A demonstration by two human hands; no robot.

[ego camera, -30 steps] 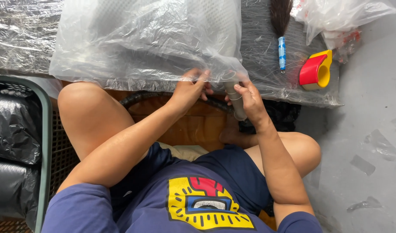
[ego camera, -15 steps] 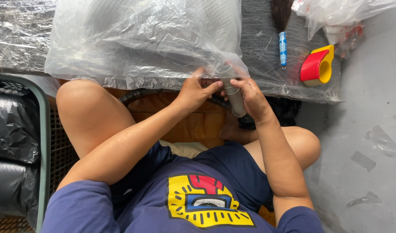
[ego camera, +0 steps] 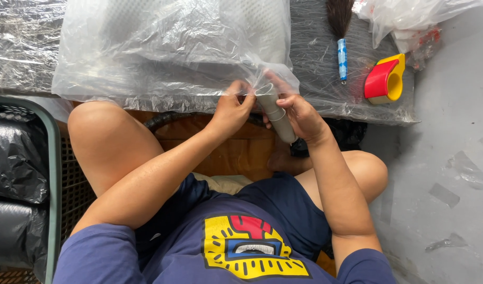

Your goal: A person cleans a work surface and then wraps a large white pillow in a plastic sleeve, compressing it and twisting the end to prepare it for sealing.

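Observation:
A large clear plastic bag (ego camera: 173, 47) with a pale item inside lies on a low table wrapped in plastic film (ego camera: 20, 52). Its near corner is gathered over a grey tube (ego camera: 277, 114) ringed with thin bands. My right hand (ego camera: 302, 115) grips the tube, which tilts from the bag down toward my lap. My left hand (ego camera: 232, 109) pinches the bag's plastic at the tube's upper end. Both hands sit at the table's near edge, above my knees.
A red and yellow tape dispenser (ego camera: 384, 80) and a dark brush with a blue handle (ego camera: 342, 42) lie on the table at right, by a crumpled clear bag (ego camera: 410, 21). A green crate (ego camera: 54, 158) with black bags stands at left. Grey floor at right.
The tube has tilted more, its top swinging left. My left hand has shifted from flat against the tube to pinching the plastic at its top.

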